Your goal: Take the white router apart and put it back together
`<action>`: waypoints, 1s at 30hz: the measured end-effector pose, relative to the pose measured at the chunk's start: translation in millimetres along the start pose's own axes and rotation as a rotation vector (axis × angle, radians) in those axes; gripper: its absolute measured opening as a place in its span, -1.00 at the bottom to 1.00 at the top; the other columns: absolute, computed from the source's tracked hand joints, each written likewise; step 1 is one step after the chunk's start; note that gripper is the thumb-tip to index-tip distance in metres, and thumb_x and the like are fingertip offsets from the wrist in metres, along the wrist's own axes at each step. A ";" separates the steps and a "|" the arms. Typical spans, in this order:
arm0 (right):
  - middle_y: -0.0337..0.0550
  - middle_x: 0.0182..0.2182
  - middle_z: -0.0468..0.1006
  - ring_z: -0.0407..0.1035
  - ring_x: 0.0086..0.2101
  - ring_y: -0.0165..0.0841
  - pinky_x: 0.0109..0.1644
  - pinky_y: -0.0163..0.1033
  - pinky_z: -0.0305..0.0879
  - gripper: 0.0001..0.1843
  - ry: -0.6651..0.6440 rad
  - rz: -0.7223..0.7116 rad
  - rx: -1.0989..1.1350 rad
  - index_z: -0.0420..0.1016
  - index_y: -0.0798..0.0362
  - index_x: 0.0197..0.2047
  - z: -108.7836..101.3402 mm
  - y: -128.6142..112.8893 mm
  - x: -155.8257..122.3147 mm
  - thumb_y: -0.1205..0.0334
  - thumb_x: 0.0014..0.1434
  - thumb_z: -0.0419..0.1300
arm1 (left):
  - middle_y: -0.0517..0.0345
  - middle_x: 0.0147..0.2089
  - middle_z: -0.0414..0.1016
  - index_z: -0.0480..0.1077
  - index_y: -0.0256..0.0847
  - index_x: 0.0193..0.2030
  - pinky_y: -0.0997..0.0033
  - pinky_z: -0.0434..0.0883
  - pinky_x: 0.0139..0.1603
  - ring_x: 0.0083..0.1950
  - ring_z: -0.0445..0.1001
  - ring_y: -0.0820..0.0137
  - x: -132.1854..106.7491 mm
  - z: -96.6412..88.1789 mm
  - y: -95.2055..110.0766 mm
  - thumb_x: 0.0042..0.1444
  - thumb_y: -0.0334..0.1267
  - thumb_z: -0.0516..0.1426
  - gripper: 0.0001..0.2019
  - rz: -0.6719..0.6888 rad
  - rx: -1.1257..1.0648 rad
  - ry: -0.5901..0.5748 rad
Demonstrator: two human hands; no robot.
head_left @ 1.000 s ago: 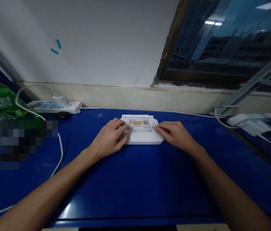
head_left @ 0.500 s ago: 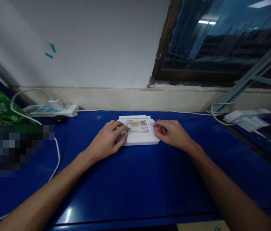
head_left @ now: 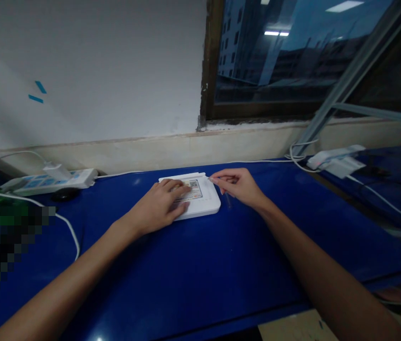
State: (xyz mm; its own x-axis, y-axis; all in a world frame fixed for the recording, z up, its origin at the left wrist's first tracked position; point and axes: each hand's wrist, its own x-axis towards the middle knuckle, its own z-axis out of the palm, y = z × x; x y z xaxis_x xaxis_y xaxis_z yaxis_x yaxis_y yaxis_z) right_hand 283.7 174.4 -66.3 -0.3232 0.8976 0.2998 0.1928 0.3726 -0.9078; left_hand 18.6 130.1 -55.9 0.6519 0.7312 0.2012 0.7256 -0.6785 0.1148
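A flat white box-like device (head_left: pixel 202 202) with a printed colour label lies on the blue table (head_left: pixel 193 265), near the wall. My left hand (head_left: pixel 161 206) lies flat on its left half with the fingers stretched over the label. My right hand (head_left: pixel 238 186) is at the device's far right corner, fingers pinched together on something thin that I cannot make out.
A white power strip (head_left: pixel 49 180) with a plugged charger and white cable (head_left: pixel 68 227) sits at the back left, a small black disc beside it. Another white adapter and cables (head_left: pixel 333 161) lie at the back right under the window. A green package sits far left.
The view has swung right. My left hand slid further onto the label. My right hand lifted off the device's right edge and pinched at its far corner.
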 end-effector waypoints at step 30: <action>-0.44 -0.69 0.33 0.05 -0.71 -0.59 -0.60 -0.36 -0.06 -0.73 0.098 -0.016 0.475 0.56 0.04 -0.26 -16.7 3.8 3.8 0.09 0.04 0.45 | -0.04 0.30 0.25 -0.08 0.05 0.41 -0.02 0.33 0.31 0.29 0.32 0.04 12.1 -28.8 10.6 -0.17 0.05 0.45 0.09 -0.047 -0.682 0.420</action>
State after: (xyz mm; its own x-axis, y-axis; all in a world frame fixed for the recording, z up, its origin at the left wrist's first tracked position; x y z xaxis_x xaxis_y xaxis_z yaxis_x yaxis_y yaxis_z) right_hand 298.7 183.1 -63.7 -0.2299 0.9190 0.3202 -0.2636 0.2579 -0.9295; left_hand 27.8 129.8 -24.2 0.3875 0.7645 0.5152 0.3671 -0.6406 0.6744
